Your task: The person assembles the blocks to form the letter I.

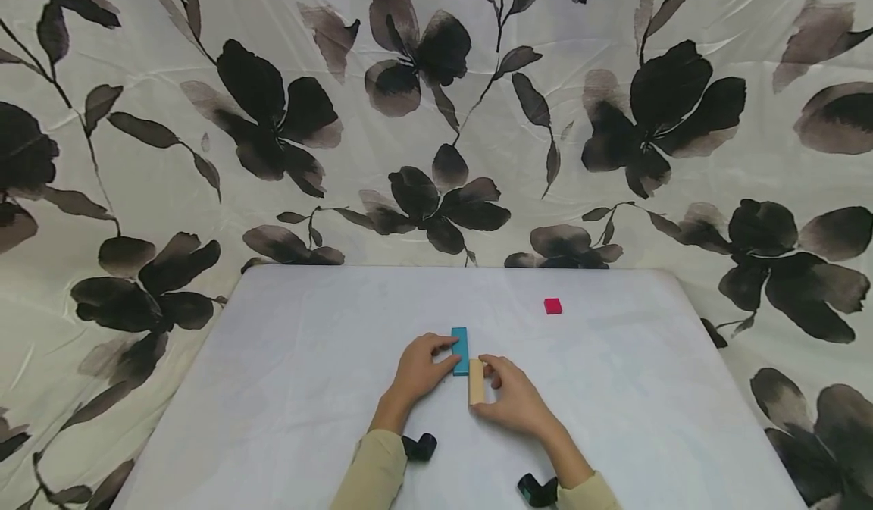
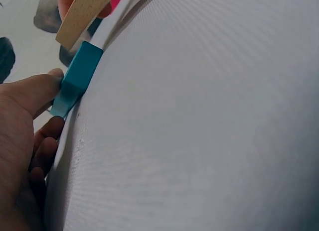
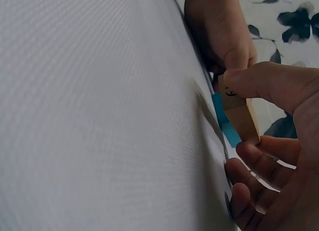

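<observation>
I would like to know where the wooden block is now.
In the head view, the wooden block is below and slightly right of the picture's centre, held by the right hand, just right of the near end of the blue block.

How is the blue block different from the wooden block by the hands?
Colour: the blue block is teal-blue, but the wooden block is pale tan.
Hands: the left hand has its fingers at the blue block, while the right hand pinches the wooden block.
Height: the blue block lies on the white table, but the wooden block seems to be held above it.
Both are long and narrow.
</observation>
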A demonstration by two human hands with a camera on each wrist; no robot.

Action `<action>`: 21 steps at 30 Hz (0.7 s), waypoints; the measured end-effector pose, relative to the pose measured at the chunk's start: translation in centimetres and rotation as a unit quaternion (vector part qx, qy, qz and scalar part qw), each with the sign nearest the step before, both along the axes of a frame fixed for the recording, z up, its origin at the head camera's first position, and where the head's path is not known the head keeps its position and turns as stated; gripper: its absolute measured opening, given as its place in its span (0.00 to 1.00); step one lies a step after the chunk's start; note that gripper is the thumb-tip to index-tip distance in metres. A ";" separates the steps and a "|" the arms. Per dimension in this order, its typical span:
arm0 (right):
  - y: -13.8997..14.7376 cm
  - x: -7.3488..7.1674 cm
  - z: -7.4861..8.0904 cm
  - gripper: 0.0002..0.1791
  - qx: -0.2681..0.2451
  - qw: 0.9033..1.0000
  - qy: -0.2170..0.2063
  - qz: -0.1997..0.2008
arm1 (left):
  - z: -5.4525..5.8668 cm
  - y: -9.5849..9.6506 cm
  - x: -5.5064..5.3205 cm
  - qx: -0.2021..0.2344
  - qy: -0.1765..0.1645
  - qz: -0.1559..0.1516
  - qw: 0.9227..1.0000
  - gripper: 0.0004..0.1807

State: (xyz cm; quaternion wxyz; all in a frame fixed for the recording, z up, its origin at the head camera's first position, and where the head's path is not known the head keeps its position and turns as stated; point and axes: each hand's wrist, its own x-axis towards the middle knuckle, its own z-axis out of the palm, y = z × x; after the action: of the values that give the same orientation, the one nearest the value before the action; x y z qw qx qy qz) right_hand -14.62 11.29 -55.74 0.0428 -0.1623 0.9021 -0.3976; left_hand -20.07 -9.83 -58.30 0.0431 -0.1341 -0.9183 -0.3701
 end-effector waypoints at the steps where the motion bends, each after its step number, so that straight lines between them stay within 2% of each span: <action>1: 0.0 0.0 0.0 0.43 0.000 1.000 -0.001 0.001 | 0.0 0.0 0.0 -0.001 0.001 0.000 1.000 0.20; 21: -0.7 0.6 0.2 0.42 0.013 1.000 -0.001 0.009 | -0.2 0.1 -0.1 -0.001 0.004 -0.002 1.000 0.20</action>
State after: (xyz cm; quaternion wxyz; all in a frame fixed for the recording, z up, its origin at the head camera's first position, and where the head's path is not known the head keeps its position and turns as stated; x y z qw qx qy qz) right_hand -13.98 10.57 -55.56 0.0495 -0.1696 0.9057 -0.3853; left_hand -20.14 -9.75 -58.46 0.0462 -0.1379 -0.9181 -0.3687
